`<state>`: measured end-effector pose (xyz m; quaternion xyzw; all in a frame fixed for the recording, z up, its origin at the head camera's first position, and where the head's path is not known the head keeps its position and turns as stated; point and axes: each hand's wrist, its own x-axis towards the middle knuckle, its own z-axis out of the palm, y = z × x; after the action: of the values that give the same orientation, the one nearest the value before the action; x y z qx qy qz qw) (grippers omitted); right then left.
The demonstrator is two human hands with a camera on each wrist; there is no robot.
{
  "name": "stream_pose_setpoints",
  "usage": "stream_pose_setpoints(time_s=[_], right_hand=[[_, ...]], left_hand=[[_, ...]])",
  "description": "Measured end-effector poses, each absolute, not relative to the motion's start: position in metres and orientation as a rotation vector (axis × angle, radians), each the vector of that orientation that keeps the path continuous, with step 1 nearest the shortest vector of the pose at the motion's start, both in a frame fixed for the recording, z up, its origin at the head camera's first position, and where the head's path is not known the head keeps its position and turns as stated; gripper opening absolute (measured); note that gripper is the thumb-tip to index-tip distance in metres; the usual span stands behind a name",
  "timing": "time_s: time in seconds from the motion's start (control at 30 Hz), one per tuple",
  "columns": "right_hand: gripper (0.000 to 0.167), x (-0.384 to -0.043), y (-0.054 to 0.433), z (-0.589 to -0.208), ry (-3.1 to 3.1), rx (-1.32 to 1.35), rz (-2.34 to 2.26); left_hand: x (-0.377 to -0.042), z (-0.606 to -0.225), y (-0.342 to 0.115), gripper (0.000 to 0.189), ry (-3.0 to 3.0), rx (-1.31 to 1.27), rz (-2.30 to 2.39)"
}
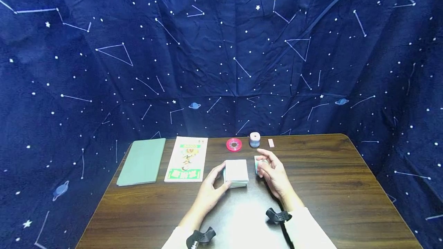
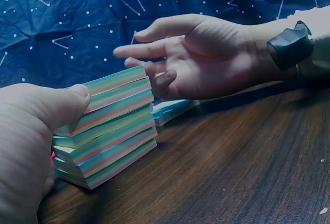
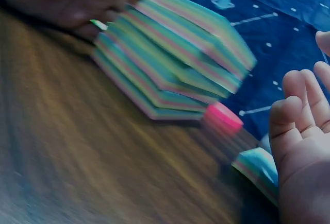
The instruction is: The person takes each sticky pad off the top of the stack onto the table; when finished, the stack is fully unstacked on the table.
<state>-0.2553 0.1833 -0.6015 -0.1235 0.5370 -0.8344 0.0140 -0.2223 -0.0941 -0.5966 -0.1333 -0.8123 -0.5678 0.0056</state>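
My left hand grips the left side of a stack of sticky note pads, thumb at the near side. The stack stands on the table, with a pale top and pastel striped edges; its layers sit slightly askew in the left wrist view. My right hand is just right of the stack, fingers loosely bent and nothing visible between them. Under and beside its fingers lies a smaller blue-green pad, partly hidden by the hand. In the right wrist view that pad shows striped edges.
Behind the stack lie a pink-red ring-shaped roll, a white and blue roll and a small pale pink block. To the left are a white illustrated booklet and a green folder or notebook. A starry blue cloth hangs behind the wooden table.
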Motion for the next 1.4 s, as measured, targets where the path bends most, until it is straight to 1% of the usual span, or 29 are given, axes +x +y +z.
stream_pose_setpoints(time_s=[0.13, 0.3, 0.6, 0.87, 1.4], right_hand=[[0.058, -0.253, 0.169, -0.603, 1.716, -0.400, -2.489], [0.065, -0.248, 0.158, -0.607, 1.740, -0.401, -2.402], [0.079, -0.242, 0.153, -0.615, 1.711, -0.458, -2.309], [0.079, -0.245, 0.151, -0.613, 1.779, -0.450, -2.272], [0.076, -0.243, 0.153, -0.612, 1.855, -0.467, -2.242]], left_hand=[[-0.220, -0.597, -0.096, 0.068, -2.544, -0.402, -1.777], [-0.219, -0.596, -0.098, 0.068, -2.541, -0.446, -1.763], [-0.218, -0.601, -0.100, 0.068, -2.574, -0.469, -1.733], [-0.218, -0.596, -0.099, 0.069, -2.533, -0.453, -1.782], [-0.221, -0.599, -0.099, 0.069, -2.540, -0.485, -1.780]])
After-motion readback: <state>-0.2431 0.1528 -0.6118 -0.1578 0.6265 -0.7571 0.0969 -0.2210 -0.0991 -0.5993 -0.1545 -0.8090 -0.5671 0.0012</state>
